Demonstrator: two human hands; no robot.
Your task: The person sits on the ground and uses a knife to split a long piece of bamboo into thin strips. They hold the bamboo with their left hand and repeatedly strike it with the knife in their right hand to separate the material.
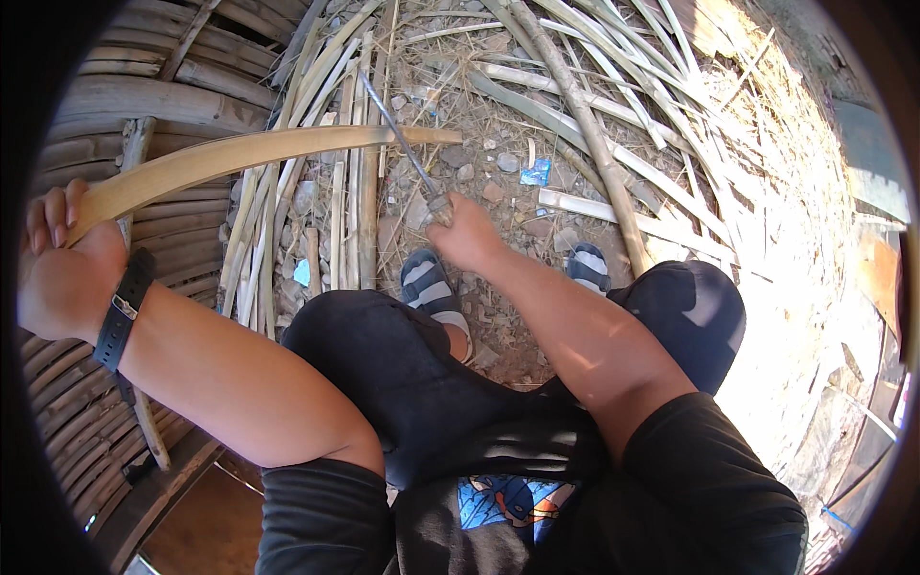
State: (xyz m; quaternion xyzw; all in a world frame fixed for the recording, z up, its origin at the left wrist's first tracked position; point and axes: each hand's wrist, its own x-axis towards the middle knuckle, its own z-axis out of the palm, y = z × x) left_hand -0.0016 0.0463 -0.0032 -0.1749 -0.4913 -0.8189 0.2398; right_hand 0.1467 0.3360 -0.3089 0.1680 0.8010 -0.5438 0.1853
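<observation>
My left hand (72,254), at the far left, is closed around one end of a long, pale bamboo strip (259,149). The strip arches to the right, and its narrower end reaches over the ground ahead of my feet. In the middle, my right hand (467,233) grips the handle of a long, thin-bladed knife (398,131). Its blade points up and to the left and crosses the strip close to the strip's right end. Whether the blade touches the bamboo, I cannot tell.
Bamboo slats (201,105) form a curved wall at the left. Split bamboo strips (359,201) lie beside it, and more strips (623,77) spread at the upper right with a long pole (585,115). Stones, straw and blue wrappers (537,172) litter the ground around my sandals (431,287).
</observation>
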